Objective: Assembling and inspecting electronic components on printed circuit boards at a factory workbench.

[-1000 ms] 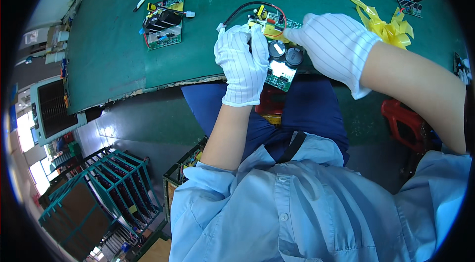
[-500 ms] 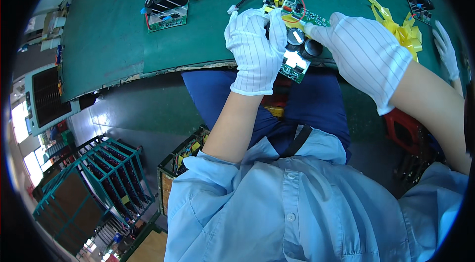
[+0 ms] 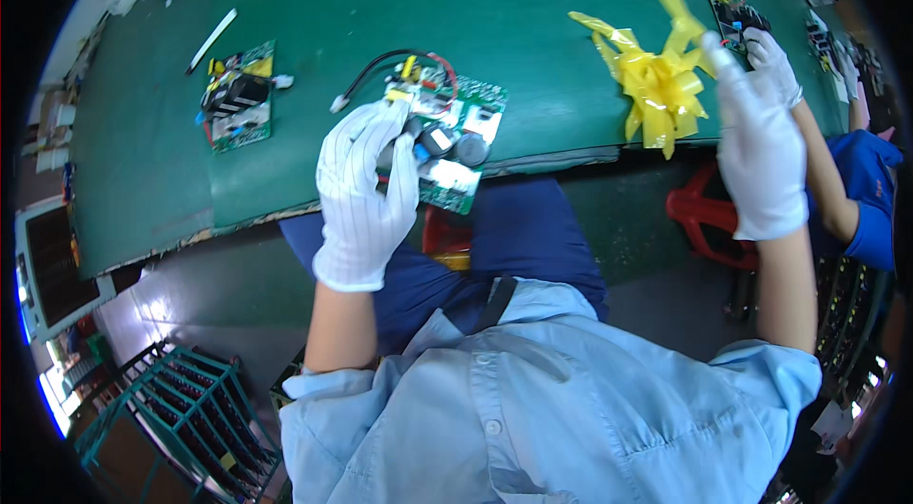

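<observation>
My left hand (image 3: 366, 190), in a white striped glove, grips the left side of a green circuit board (image 3: 455, 190) at the table's near edge. Round black capacitors (image 3: 471, 149) stand on the board, and a black-and-red cable (image 3: 378, 65) ends in a white plug on the table. Off to the right my gloved right hand (image 3: 761, 152) is raised and slightly blurred. Its fingertips pinch the end of a yellow tape strip (image 3: 680, 11), just above a crumpled bunch of yellow tape (image 3: 659, 95) on the table.
Another circuit board (image 3: 242, 100) lies at left, with a white strip (image 3: 211, 40) beyond it. At far right, a co-worker's gloved hand (image 3: 772, 67) touches a board (image 3: 730, 11). A red stool (image 3: 704, 219) stands below the table edge; green racks (image 3: 181, 409) stand lower left.
My right hand has left the board and moved right to the yellow tape bunch. Yellow tape that lay on the board is off it. The view has shifted right.
</observation>
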Action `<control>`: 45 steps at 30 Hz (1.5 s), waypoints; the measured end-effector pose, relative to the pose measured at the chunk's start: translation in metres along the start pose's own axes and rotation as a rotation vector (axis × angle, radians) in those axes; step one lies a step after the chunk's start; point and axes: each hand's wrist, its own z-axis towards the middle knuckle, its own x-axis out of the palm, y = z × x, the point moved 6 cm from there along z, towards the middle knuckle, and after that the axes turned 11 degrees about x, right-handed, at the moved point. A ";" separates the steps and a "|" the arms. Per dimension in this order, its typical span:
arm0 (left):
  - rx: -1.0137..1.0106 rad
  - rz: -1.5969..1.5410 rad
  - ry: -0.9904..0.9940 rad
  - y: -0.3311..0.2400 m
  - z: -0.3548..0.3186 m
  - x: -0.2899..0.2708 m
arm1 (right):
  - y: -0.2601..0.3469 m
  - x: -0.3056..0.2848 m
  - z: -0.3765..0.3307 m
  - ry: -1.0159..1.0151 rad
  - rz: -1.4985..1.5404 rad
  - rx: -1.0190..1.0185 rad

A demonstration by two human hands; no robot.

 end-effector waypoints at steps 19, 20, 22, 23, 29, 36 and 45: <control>0.013 -0.075 0.492 0.000 0.025 0.001 | -0.028 0.076 -0.055 0.501 0.098 0.303; -0.003 -0.109 0.434 -0.001 0.026 0.002 | -0.030 0.079 -0.058 0.497 0.112 0.301; 0.001 -0.102 0.395 -0.006 0.034 -0.007 | -0.031 0.071 -0.059 0.246 0.204 0.281; 0.012 -0.132 0.344 -0.010 0.043 -0.004 | -0.034 0.073 -0.063 0.242 0.182 0.300; -0.043 -0.083 0.244 0.004 0.117 0.003 | -0.027 0.084 -0.061 0.175 0.541 0.327; 0.298 -0.099 0.259 -0.009 0.256 0.151 | -0.024 0.089 -0.071 0.214 0.342 0.270; 0.130 -0.042 0.439 -0.080 0.312 0.331 | -0.016 0.094 -0.070 0.136 0.384 0.154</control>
